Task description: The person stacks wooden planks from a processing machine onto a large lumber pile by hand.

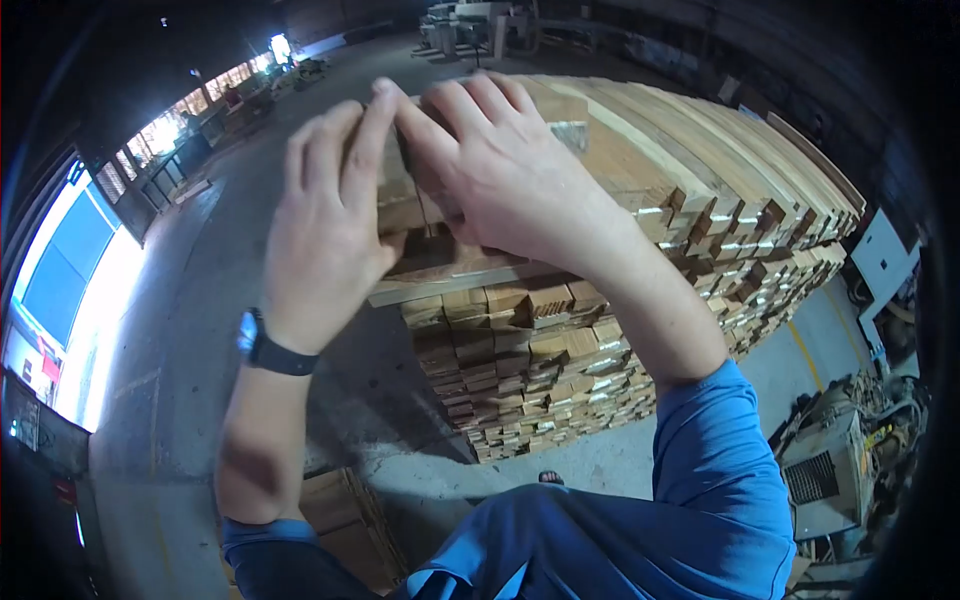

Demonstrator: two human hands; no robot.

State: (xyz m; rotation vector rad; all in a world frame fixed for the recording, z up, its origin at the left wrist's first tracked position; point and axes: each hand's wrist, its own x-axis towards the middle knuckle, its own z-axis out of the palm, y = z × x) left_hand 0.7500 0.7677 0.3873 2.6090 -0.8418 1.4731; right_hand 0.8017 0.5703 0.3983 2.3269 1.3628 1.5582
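Note:
A tall stack of sawn wooden planks [540,365] stands in front of me, with the plank ends facing my body. At its upper left corner, both hands are on the end of a wooden plank [401,212]. My left hand [330,205], with a dark watch on the wrist, wraps the left side, its fingers over the top and its thumb at the near end. My right hand [500,165] grips from the right, fingers curled over the top. The fingertips are partly hidden. Below the hands, a crosswise wooden strip [450,280] lies between layers.
Further planks [670,135] run away to the right on top of the stack. A wooden pallet or crate [345,520] sits low by my left arm. Machinery with hoses [850,460] stands at the right. A bright doorway [85,300] opens at the left.

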